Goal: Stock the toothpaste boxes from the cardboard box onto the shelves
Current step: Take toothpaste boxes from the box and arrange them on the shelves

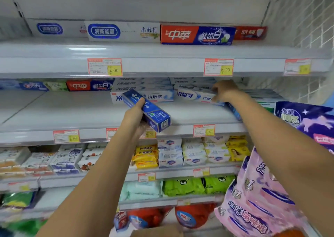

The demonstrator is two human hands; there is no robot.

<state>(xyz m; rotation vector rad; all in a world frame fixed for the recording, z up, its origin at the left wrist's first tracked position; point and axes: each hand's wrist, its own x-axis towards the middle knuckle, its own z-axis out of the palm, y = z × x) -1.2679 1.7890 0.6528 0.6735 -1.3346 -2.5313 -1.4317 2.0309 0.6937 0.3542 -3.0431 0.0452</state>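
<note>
My left hand grips a dark blue toothpaste box, held tilted in front of the middle shelf. My right hand reaches onto that shelf and holds a white and blue toothpaste box on a stack at the right. Another stack of the same white boxes stands just left of it. The top edge of the cardboard box shows at the bottom of the view.
The top shelf carries white boxes and a red and blue box. Red and blue boxes line the back left of the middle shelf. Soap packs fill the lower shelves. Pink and purple bags hang at right.
</note>
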